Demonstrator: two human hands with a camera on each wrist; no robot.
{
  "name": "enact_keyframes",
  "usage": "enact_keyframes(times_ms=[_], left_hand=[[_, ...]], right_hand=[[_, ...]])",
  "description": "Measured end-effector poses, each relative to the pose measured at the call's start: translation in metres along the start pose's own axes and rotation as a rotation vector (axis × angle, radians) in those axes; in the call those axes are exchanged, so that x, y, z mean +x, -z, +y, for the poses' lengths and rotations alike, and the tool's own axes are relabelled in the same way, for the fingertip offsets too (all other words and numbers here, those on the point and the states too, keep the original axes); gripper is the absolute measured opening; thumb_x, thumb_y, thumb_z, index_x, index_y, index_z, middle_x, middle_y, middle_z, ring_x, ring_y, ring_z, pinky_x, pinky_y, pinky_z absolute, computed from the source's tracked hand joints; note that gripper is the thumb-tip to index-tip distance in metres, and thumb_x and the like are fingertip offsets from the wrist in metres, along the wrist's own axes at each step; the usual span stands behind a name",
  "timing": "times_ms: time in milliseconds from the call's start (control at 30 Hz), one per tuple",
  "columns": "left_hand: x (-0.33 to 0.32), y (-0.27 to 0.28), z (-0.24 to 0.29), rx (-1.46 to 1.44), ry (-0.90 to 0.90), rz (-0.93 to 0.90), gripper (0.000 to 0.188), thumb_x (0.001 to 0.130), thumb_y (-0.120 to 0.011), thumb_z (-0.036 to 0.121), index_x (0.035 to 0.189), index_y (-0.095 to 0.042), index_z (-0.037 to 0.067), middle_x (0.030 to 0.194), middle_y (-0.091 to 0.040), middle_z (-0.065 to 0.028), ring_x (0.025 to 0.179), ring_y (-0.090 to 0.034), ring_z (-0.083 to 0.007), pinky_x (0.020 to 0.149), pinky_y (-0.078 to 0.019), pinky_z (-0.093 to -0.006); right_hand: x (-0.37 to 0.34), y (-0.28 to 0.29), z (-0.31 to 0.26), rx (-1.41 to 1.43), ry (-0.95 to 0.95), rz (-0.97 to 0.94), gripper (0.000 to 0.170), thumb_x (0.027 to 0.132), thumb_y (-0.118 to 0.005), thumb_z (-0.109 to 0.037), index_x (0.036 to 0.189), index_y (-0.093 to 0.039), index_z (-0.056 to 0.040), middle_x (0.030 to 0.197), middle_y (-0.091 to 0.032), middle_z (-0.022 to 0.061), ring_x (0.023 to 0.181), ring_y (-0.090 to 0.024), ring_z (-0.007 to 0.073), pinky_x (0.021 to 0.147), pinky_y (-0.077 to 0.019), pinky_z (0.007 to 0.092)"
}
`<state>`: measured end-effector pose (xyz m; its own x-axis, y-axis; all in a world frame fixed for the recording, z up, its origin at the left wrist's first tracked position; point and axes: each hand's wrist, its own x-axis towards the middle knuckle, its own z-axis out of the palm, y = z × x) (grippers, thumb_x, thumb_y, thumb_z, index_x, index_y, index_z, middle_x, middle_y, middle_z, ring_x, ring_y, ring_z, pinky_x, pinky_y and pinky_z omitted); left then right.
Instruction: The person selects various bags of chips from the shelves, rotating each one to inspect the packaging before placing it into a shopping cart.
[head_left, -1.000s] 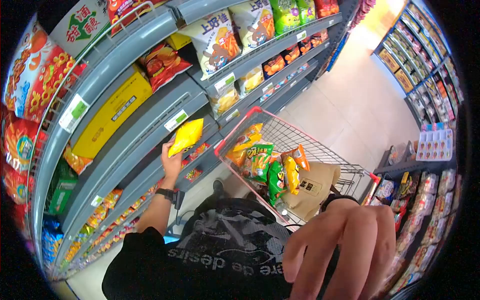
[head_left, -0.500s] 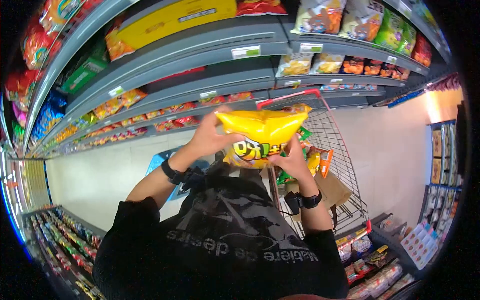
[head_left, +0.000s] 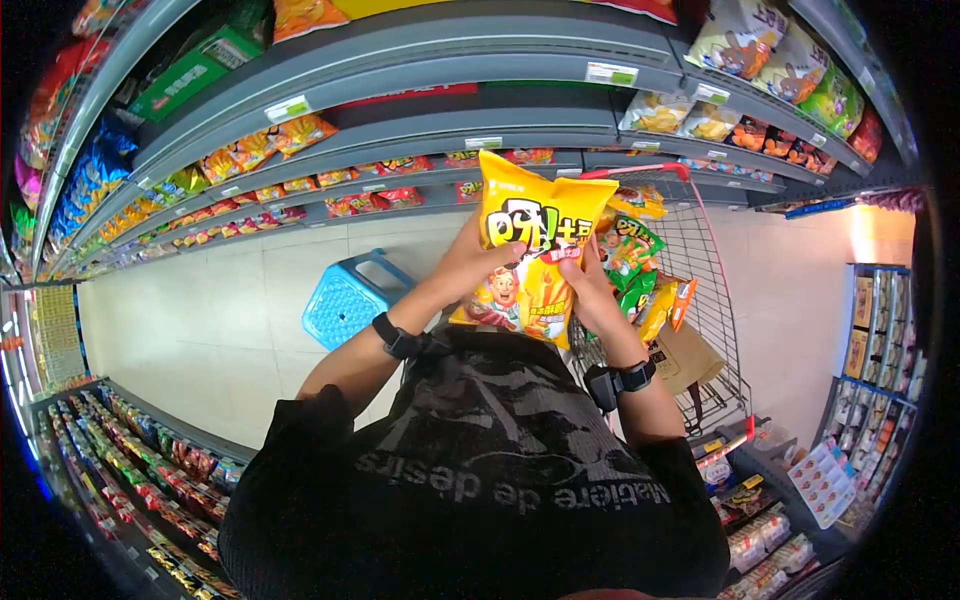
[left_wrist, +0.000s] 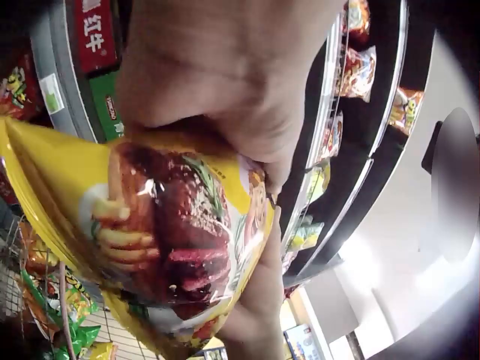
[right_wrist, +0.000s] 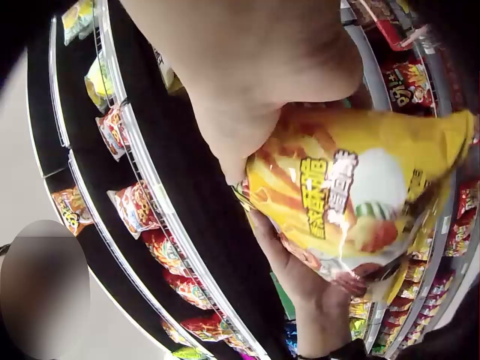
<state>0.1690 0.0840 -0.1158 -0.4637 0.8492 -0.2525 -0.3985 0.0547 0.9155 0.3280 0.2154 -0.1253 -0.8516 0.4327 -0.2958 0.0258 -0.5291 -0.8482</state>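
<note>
A yellow bag of potato chips [head_left: 540, 215] with a cartoon figure on its front is held upright before the torso in the head view. My left hand [head_left: 468, 265] grips one side, its thumb on the front. From the other side my right hand [head_left: 594, 300] holds the bag, thumb also on the front. In the left wrist view the bag [left_wrist: 180, 225] bulges below the left hand [left_wrist: 217, 75], showing a printed meat picture. The right wrist view has the bag [right_wrist: 337, 195] under the right hand [right_wrist: 255, 67]. The fingers behind the bag are largely hidden in the head view.
A wire shopping cart [head_left: 733, 340] with red trim stands at the right, holding several snack bags [head_left: 630, 252] and a brown paper bag [head_left: 690, 362]. A blue stool [head_left: 342, 312] is on the floor at left. Stocked shelves [head_left: 440, 105] run along the far side.
The yellow bag was in the left hand alone near the shelf. It has come to the torso, the right hand has taken hold too, and its printed front has turned upward into view.
</note>
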Motion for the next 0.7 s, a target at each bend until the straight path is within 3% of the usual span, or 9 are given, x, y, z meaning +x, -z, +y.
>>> enact_keyframes(times_ms=[200, 333, 700], left_hand=[[-0.034, 0.047, -0.003, -0.065, 0.051, 0.059, 0.052, 0.092, -0.060, 0.022, 0.135, -0.039, 0.001, 0.121, -0.057, -0.0078, 0.107, -0.056, -0.0144, 0.089, -0.0482, -0.0303], [-0.052, 0.077, -0.009, -0.139, 0.037, 0.055, 0.049, 0.094, -0.057, 0.023, 0.134, -0.040, 0.001, 0.120, -0.058, -0.0086, 0.105, -0.057, -0.0150, 0.087, -0.0491, -0.0301], [-0.076, 0.127, 0.008, -0.118, -0.039, 0.000, 0.046, 0.093, -0.059, 0.023, 0.129, -0.043, 0.000, 0.119, -0.059, -0.0106, 0.104, -0.059, -0.0158, 0.088, -0.0491, -0.0303]], right_hand=[[0.002, -0.049, 0.041, 0.120, -0.177, 0.031, 0.046, 0.095, -0.057, -0.020, 0.133, -0.038, -0.0033, 0.125, -0.054, 0.0104, 0.112, -0.056, 0.0196, 0.095, -0.0476, 0.0346], [0.002, -0.079, 0.059, 0.142, -0.225, 0.060, 0.046, 0.095, -0.057, -0.022, 0.133, -0.038, -0.0029, 0.126, -0.054, 0.0110, 0.113, -0.057, 0.0201, 0.096, -0.0474, 0.0349], [0.002, -0.145, 0.068, 0.172, -0.098, 0.039, 0.045, 0.093, -0.062, -0.023, 0.128, -0.043, -0.0013, 0.122, -0.057, 0.0114, 0.109, -0.059, 0.0200, 0.093, -0.0492, 0.0348]])
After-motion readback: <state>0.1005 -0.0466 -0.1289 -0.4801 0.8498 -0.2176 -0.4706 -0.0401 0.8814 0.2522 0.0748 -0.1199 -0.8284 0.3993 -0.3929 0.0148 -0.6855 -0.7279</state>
